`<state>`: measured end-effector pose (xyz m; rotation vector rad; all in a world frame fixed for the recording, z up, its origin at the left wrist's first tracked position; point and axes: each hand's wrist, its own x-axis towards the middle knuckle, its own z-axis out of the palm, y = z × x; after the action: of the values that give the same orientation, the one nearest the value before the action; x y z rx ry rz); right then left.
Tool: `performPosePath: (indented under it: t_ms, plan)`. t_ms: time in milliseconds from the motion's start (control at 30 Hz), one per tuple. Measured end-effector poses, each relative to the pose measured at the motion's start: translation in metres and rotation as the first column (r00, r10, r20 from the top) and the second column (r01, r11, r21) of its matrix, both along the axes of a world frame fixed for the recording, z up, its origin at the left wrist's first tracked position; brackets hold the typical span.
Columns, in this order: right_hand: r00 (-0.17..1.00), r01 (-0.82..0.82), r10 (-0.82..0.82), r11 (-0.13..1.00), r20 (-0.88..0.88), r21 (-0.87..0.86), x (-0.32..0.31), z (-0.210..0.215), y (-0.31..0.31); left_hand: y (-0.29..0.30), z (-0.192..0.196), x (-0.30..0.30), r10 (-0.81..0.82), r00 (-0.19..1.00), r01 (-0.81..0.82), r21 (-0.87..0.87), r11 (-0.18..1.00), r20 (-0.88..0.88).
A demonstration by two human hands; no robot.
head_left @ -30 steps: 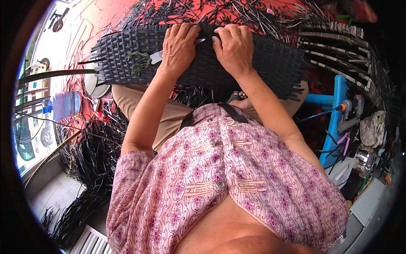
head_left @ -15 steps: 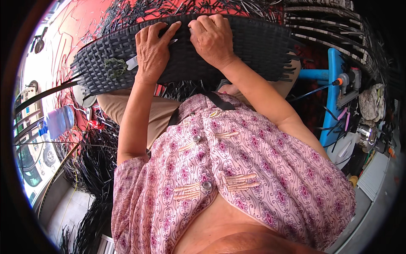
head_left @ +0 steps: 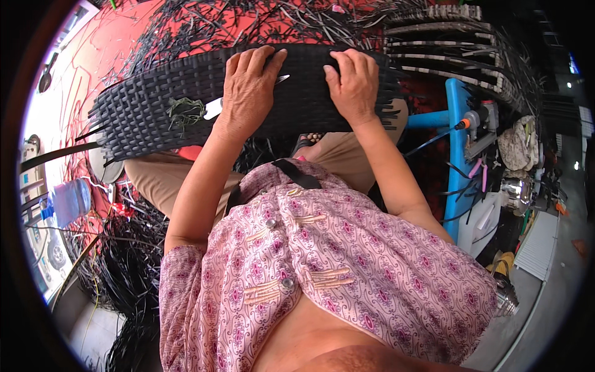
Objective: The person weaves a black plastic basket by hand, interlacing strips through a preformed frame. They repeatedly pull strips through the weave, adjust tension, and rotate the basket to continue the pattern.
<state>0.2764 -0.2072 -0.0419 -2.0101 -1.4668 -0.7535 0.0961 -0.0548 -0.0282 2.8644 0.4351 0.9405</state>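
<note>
Across my lap lies a curved dark grey woven panel [head_left: 155, 105], its right end ragged with loose strip ends. My left hand [head_left: 251, 87] is closed at the panel's far edge. Under its palm is a pale pointed tool [head_left: 213, 109], whose sharp tip shows past the thumb side. Green string [head_left: 186, 113] is bunched at the tool's other end. To the right, my right hand [head_left: 354, 87] has its fingers curled over the panel near the same edge. The fingertips of both hands are partly hidden.
Black strips [head_left: 347, 22] litter the red floor [head_left: 248, 25]. A striped woven frame [head_left: 443, 49] stands at the far right, near a blue plastic stool [head_left: 455, 167] with tools beside it. Long strips stick out from the panel's left end, above a clear blue-tinted bottle [head_left: 71, 201].
My right hand has moved right along the panel's edge, away from my left. My left hand still keeps the pointed tool. The whole view has shifted slightly.
</note>
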Motion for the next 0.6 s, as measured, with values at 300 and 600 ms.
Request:
performPosePath:
  t_ms: [300,600]
  plan:
    - [0.998,-0.061,0.061,0.998,0.026,0.024,0.017,-0.006,0.008,-0.018,-0.023,0.028,0.052,0.999,-0.052,0.008,0.999,-0.002]
    - [0.998,-0.063,0.063,0.996,0.001,0.059,0.011,-0.018,0.004,-0.022,-0.02,0.022,0.006,1.0,-0.006,0.004,1.0,-0.006]
